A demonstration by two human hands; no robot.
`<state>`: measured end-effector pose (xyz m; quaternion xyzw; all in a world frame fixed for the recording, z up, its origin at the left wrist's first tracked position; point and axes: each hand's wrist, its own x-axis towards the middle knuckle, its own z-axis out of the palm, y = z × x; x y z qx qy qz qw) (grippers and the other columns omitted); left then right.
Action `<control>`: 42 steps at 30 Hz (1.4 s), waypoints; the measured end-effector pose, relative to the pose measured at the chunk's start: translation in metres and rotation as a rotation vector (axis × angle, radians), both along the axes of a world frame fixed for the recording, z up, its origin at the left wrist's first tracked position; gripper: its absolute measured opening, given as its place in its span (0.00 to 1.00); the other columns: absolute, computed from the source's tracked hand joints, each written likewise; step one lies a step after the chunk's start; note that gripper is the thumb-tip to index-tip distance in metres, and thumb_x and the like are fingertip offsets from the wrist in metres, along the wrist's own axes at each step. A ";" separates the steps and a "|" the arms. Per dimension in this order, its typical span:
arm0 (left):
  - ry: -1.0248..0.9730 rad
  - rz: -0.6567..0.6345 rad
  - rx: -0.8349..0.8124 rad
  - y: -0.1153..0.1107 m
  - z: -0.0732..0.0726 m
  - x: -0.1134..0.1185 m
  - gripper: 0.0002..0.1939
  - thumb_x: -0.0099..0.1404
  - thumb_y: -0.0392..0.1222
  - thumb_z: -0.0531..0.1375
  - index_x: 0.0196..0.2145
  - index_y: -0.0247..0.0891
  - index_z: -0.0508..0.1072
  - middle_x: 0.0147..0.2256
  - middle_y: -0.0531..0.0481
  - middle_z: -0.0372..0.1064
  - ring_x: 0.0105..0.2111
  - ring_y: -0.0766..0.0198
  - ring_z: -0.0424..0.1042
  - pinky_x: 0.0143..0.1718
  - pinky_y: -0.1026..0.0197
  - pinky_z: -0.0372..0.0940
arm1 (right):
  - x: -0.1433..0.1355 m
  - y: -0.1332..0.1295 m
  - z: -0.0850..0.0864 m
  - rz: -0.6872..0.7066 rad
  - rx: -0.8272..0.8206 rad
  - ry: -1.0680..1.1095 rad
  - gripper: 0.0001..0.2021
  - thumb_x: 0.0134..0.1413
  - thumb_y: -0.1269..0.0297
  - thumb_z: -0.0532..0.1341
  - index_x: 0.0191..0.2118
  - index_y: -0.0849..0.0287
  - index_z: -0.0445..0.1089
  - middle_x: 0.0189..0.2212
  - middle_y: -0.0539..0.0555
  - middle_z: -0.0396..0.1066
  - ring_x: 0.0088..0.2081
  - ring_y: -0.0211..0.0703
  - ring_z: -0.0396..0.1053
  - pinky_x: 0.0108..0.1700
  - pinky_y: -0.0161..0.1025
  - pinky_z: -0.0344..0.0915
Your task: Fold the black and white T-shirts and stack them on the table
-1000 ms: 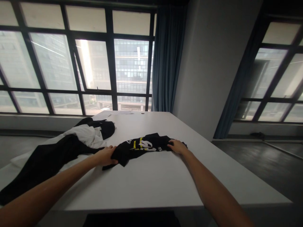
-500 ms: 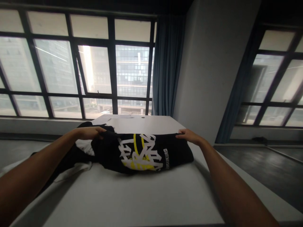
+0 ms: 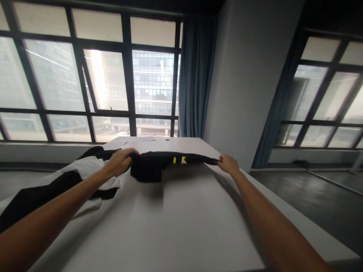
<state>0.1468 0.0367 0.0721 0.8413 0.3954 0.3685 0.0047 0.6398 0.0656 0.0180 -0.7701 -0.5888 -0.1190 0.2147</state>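
Observation:
A black T-shirt [image 3: 150, 166] is stretched between my two hands above the white table. Only small patches of its yellow and white print show along the thin raised edge, and a sleeve-like flap hangs at its left end. My left hand [image 3: 121, 160] is closed on the left end of the cloth. At the opposite end, the fingers of my right hand [image 3: 228, 164] pinch the edge. Beside my left forearm lies a heap of black and white clothes [image 3: 85, 168], partly covered by the arm.
The white table [image 3: 198, 219] runs away from me toward the windows. Thin papers [image 3: 141, 139] lie at its far end near a small dark round spot. Behind stand a blue curtain [image 3: 194, 83] and a grey pillar [image 3: 241, 83].
The T-shirt has swung up and away from me, so its printed front is mostly out of sight. My left hand has moved right, uncovering more of the heap. The view has turned slightly.

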 end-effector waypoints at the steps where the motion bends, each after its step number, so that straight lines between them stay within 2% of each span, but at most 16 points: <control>1: 0.069 -0.081 -0.123 -0.005 -0.021 0.001 0.20 0.53 0.38 0.50 0.38 0.40 0.78 0.35 0.49 0.76 0.40 0.55 0.73 0.47 0.55 0.66 | 0.005 -0.003 -0.016 -0.048 -0.122 -0.019 0.07 0.50 0.65 0.60 0.35 0.59 0.72 0.39 0.61 0.74 0.42 0.53 0.70 0.42 0.45 0.62; 3: 0.160 -0.205 -0.351 -0.013 -0.056 0.006 0.17 0.55 0.41 0.53 0.38 0.42 0.78 0.33 0.51 0.77 0.38 0.55 0.74 0.45 0.56 0.67 | 0.009 -0.006 -0.039 -0.113 -0.261 -0.022 0.13 0.46 0.70 0.61 0.41 0.60 0.75 0.46 0.64 0.73 0.47 0.59 0.70 0.46 0.52 0.63; 5: 0.148 -0.260 -0.517 -0.014 -0.078 0.011 0.16 0.58 0.47 0.55 0.38 0.41 0.79 0.33 0.50 0.77 0.37 0.55 0.75 0.44 0.57 0.68 | 0.001 -0.006 -0.050 -0.058 -0.269 -0.003 0.22 0.45 0.72 0.61 0.50 0.58 0.73 0.53 0.64 0.69 0.52 0.61 0.68 0.49 0.54 0.64; 8: 0.080 -0.295 -0.652 -0.002 -0.088 0.016 0.21 0.62 0.55 0.53 0.40 0.38 0.78 0.36 0.45 0.78 0.39 0.54 0.75 0.45 0.55 0.68 | -0.024 -0.003 -0.055 0.249 -0.201 0.024 0.28 0.49 0.71 0.60 0.59 0.55 0.66 0.60 0.58 0.64 0.59 0.54 0.63 0.57 0.47 0.61; 10: 0.097 -0.198 -0.581 0.010 -0.089 0.017 0.24 0.64 0.58 0.52 0.43 0.38 0.77 0.42 0.43 0.77 0.43 0.51 0.75 0.49 0.52 0.66 | -0.041 -0.003 -0.060 0.431 -0.204 0.061 0.26 0.53 0.68 0.60 0.59 0.54 0.66 0.60 0.56 0.65 0.60 0.50 0.62 0.61 0.43 0.57; 12: 0.193 -0.024 -0.450 0.023 -0.094 0.015 0.28 0.62 0.60 0.54 0.49 0.38 0.75 0.50 0.40 0.74 0.50 0.47 0.71 0.55 0.50 0.61 | -0.052 -0.004 -0.067 0.508 -0.228 0.100 0.23 0.54 0.66 0.61 0.57 0.54 0.69 0.58 0.55 0.67 0.59 0.49 0.63 0.61 0.43 0.57; 14: 0.322 0.097 -0.411 0.033 -0.106 0.010 0.36 0.58 0.62 0.57 0.57 0.37 0.68 0.58 0.38 0.65 0.58 0.44 0.64 0.59 0.48 0.56 | -0.055 -0.007 -0.074 0.504 -0.246 0.102 0.18 0.54 0.67 0.62 0.51 0.54 0.73 0.54 0.55 0.71 0.54 0.48 0.67 0.58 0.42 0.60; 17: 0.424 0.158 -0.474 0.045 -0.128 -0.003 0.46 0.57 0.65 0.57 0.65 0.34 0.56 0.66 0.35 0.50 0.64 0.45 0.54 0.62 0.47 0.51 | -0.045 -0.011 -0.076 0.440 -0.257 0.033 0.09 0.52 0.69 0.60 0.37 0.55 0.77 0.43 0.54 0.75 0.45 0.47 0.71 0.50 0.41 0.63; 20: 0.425 0.194 -0.479 0.050 -0.139 -0.017 0.44 0.58 0.66 0.55 0.65 0.38 0.57 0.67 0.37 0.48 0.65 0.46 0.51 0.63 0.47 0.50 | -0.026 -0.018 -0.063 0.373 -0.197 0.019 0.07 0.51 0.71 0.59 0.32 0.55 0.75 0.35 0.53 0.75 0.40 0.47 0.70 0.47 0.41 0.63; 24: 0.423 0.256 -0.381 0.038 -0.131 -0.019 0.30 0.64 0.57 0.53 0.59 0.40 0.66 0.63 0.40 0.58 0.63 0.48 0.56 0.62 0.46 0.50 | -0.005 -0.031 -0.035 0.357 0.023 0.165 0.08 0.56 0.65 0.56 0.35 0.54 0.73 0.34 0.54 0.76 0.39 0.48 0.71 0.43 0.41 0.65; 27: 0.424 0.230 -0.269 0.013 -0.117 0.004 0.21 0.67 0.46 0.51 0.54 0.42 0.71 0.59 0.44 0.66 0.58 0.51 0.63 0.60 0.47 0.53 | -0.003 -0.040 -0.022 0.386 0.012 0.225 0.14 0.59 0.54 0.55 0.31 0.55 0.73 0.25 0.54 0.74 0.32 0.48 0.71 0.37 0.41 0.65; 29: 0.417 0.132 -0.228 -0.008 -0.111 0.025 0.20 0.69 0.47 0.49 0.52 0.41 0.73 0.56 0.44 0.69 0.55 0.51 0.66 0.59 0.49 0.55 | -0.009 -0.041 -0.022 0.368 0.017 0.182 0.19 0.59 0.49 0.54 0.29 0.56 0.73 0.24 0.54 0.73 0.30 0.49 0.71 0.36 0.42 0.64; 33: 0.455 -0.050 -0.326 -0.039 -0.110 0.051 0.30 0.62 0.59 0.59 0.58 0.44 0.67 0.60 0.43 0.65 0.59 0.46 0.62 0.62 0.44 0.49 | -0.024 -0.035 -0.044 0.424 -0.088 0.136 0.14 0.57 0.53 0.59 0.39 0.56 0.76 0.38 0.56 0.77 0.40 0.49 0.73 0.44 0.41 0.66; 37: 0.557 -0.132 -0.546 -0.050 -0.111 0.039 0.50 0.51 0.61 0.67 0.66 0.48 0.53 0.68 0.40 0.46 0.66 0.40 0.47 0.63 0.34 0.38 | -0.018 -0.024 -0.067 0.423 -0.311 0.128 0.22 0.51 0.53 0.64 0.50 0.59 0.74 0.54 0.61 0.71 0.53 0.53 0.69 0.54 0.43 0.64; 40: 0.630 -0.267 -0.647 -0.056 -0.106 0.022 0.63 0.34 0.60 0.73 0.66 0.51 0.54 0.69 0.41 0.43 0.67 0.35 0.43 0.63 0.33 0.40 | -0.003 -0.014 -0.065 0.313 -0.460 0.121 0.25 0.48 0.42 0.63 0.41 0.59 0.78 0.44 0.64 0.76 0.46 0.57 0.73 0.48 0.49 0.67; 42: 0.627 -0.367 -0.697 -0.055 -0.098 0.016 0.58 0.31 0.59 0.74 0.62 0.53 0.63 0.66 0.44 0.53 0.64 0.36 0.52 0.62 0.38 0.48 | 0.002 -0.005 -0.056 0.179 -0.584 0.104 0.26 0.44 0.37 0.63 0.32 0.59 0.78 0.34 0.64 0.77 0.39 0.60 0.75 0.42 0.52 0.69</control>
